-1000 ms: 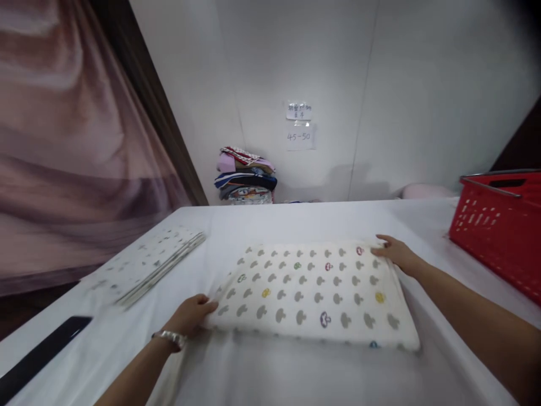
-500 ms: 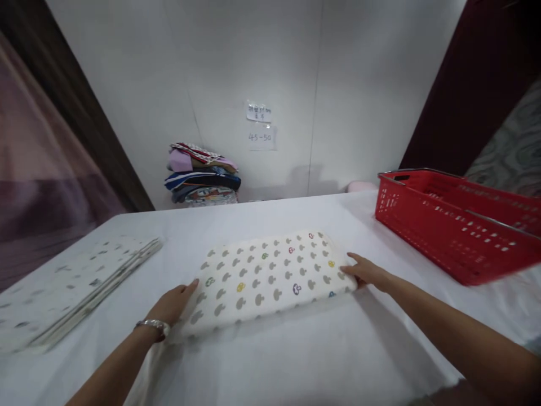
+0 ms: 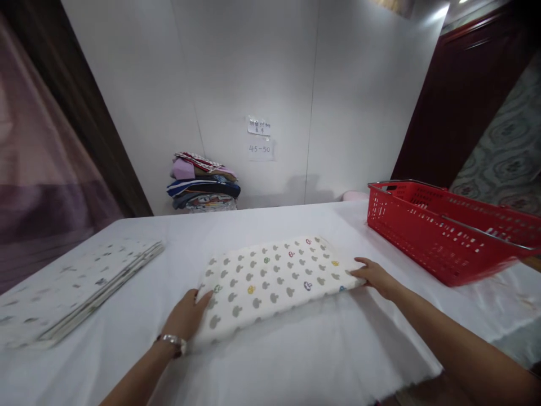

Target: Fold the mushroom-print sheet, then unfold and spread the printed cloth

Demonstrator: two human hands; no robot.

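Note:
A folded white cloth (image 3: 270, 279) with grey and a few coloured mushroom prints lies between my hands, its near edge slightly raised from the table. My left hand (image 3: 188, 313) grips its left end, thumb on top, with a silvery bracelet at the wrist. At the right end, my right hand (image 3: 374, 276) pinches the corner, fingers partly hidden beneath the fabric. To the left rests another folded white cloth (image 3: 80, 282) with small grey-green prints, apart from my hands.
A red plastic basket (image 3: 431, 237) with metal handles stands on the right of the white-covered table (image 3: 270, 369). Behind the table, a stack of folded clothes (image 3: 205, 183) sits against the wall, near paper labels (image 3: 260, 149). A curtain (image 3: 46, 141) hangs at left.
Both hands have shifted the mushroom-print cloth a little to the right, with the left hand further over its end. The camera view has tilted up slightly.

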